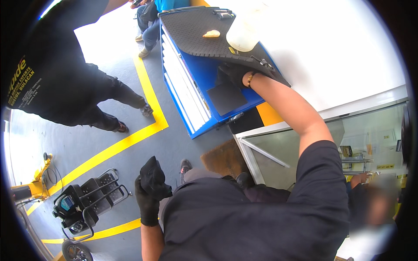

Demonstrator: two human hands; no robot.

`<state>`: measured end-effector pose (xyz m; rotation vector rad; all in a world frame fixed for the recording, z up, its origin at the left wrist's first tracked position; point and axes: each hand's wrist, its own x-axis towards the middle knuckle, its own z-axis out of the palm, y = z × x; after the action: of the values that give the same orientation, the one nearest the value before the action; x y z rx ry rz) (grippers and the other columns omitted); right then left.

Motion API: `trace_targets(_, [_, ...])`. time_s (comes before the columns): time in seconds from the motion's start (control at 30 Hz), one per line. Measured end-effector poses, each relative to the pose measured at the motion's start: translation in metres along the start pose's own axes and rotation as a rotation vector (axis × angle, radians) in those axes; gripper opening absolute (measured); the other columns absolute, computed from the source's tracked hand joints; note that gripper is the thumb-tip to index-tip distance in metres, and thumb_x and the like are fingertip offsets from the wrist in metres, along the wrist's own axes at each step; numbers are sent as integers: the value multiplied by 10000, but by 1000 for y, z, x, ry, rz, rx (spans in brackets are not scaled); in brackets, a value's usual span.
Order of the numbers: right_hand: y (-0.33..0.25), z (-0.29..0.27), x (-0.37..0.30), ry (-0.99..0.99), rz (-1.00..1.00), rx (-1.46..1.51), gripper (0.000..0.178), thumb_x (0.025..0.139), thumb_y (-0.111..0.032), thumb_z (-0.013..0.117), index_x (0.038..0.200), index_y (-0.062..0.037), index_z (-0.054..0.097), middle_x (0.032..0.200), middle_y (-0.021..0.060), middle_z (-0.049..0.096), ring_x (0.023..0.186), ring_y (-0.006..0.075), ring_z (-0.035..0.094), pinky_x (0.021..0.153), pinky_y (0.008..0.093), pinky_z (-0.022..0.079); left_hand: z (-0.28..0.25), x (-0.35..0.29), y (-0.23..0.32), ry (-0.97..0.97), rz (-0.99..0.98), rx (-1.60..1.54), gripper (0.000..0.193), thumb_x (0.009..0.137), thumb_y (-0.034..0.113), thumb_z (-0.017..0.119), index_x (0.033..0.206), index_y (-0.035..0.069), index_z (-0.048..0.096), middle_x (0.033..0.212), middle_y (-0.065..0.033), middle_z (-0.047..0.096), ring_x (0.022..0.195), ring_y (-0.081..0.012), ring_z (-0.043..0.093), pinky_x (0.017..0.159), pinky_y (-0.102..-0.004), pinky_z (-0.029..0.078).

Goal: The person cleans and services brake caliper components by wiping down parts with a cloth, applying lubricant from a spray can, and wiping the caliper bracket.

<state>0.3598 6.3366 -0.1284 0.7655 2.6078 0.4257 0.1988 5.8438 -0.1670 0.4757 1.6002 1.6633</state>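
My left hand (148, 198), in a black glove, is closed around a crumpled black cloth-like thing (153, 176) in front of my body. Its exact kind does not show. My right arm reaches forward to a blue tool cabinet (198, 71). There my right hand (235, 75), also black-gloved, is at the raised near edge of a black perforated mat (187, 28). Its fingers blend into the dark material, so their grip is unclear. Just below it, a flat black patch (227, 99) lies on the cabinet's blue top. A beaded bracelet (250, 79) circles my right wrist.
On the mat are a whitish container (244, 37), a tan piece (211, 34) and small metal parts. A person in black (56, 82) stands left; another sits behind the cabinet. A glass door (296, 148) is at right, a black wheeled cart (89, 200) at lower left.
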Motion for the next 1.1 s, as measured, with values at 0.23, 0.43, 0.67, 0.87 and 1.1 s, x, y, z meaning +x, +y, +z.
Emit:
trace_targets(0.23, [13, -4, 37, -136, -240, -214, 809, 887, -309, 681, 1579, -282, 263, 1616, 114, 287, 1468, 335, 323, 1205, 453, 286, -12, -9, -19, -4, -127, -53, 606, 698, -45, 833, 1224, 30, 542, 1131, -87, 644, 964, -173, 657, 794, -323, 576])
trace_targets(0.43, [30, -7, 40, -178, -242, -165, 837, 725, -283, 828, 1469, -169, 462, 1380, 136, 518, 1289, 329, 504, 1090, 425, 421, -7, -10, -25, 18, -193, -103, 605, 694, -54, 832, 1219, 26, 543, 1119, -82, 648, 960, -173, 656, 801, -334, 576])
trace_targets(0.67, [19, -25, 39, -103, -218, -54, 672, 751, -450, 778, 1308, -116, 606, 1334, 144, 593, 1238, 330, 570, 1039, 429, 457, 2, -16, -26, -2, -122, -50, 589, 698, -24, 843, 1199, 36, 539, 1094, -57, 643, 929, -147, 635, 801, -311, 551])
trace_targets(0.87, [38, -26, 14, -29, -166, 165, 498, 862, -469, 668, 1182, -88, 660, 1206, 168, 664, 1147, 350, 617, 1015, 438, 468, -4, -22, -31, 1, -12, 97, 550, 724, 19, 846, 1185, 39, 548, 1080, -57, 645, 918, -141, 627, 807, -308, 539])
trace_targets(1.1, [25, -46, -26, 178, -52, 95, 292, 951, -239, 581, 1209, -119, 646, 1166, 183, 658, 1115, 318, 643, 957, 441, 507, -3, -33, -10, 123, -54, 68, 501, 749, 49, 843, 1155, 35, 550, 1056, -61, 648, 911, -145, 634, 800, -314, 547])
